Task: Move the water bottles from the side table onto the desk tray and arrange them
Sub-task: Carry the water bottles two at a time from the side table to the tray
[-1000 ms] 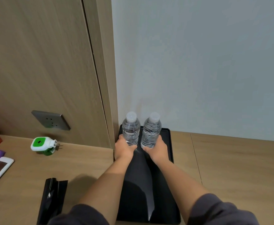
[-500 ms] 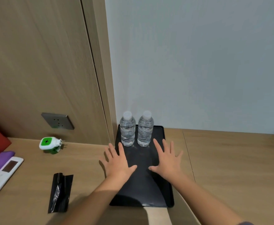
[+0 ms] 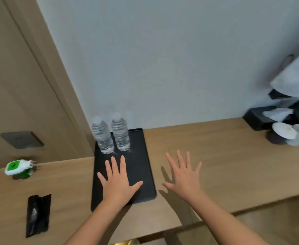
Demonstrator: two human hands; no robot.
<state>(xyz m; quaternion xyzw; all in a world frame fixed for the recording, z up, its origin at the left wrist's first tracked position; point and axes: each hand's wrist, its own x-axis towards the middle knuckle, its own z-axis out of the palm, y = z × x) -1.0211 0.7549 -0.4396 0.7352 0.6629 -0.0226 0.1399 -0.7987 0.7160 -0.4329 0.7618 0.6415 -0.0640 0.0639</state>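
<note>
Two clear water bottles, the left bottle [image 3: 102, 137] and the right bottle [image 3: 120, 133], stand upright side by side at the far end of the black tray [image 3: 140, 156] on the wooden desk. My left hand [image 3: 117, 183] hovers flat over the tray's near half, fingers spread, holding nothing. To the right of the tray, my right hand [image 3: 184, 175] is over bare desk with its fingers spread and empty. Both hands are well short of the bottles.
A green and white plug-in device [image 3: 17, 167] and a black packet [image 3: 37, 214] lie on the desk at the left. A wall socket [image 3: 21, 139] is on the wooden panel. White cups [image 3: 290, 133] and a black tissue box [image 3: 269, 117] sit at the far right.
My hands let go of the bottles and pulled back toward me with fingers spread. The view swung right; my right hand moved off the tray onto the desk side.
</note>
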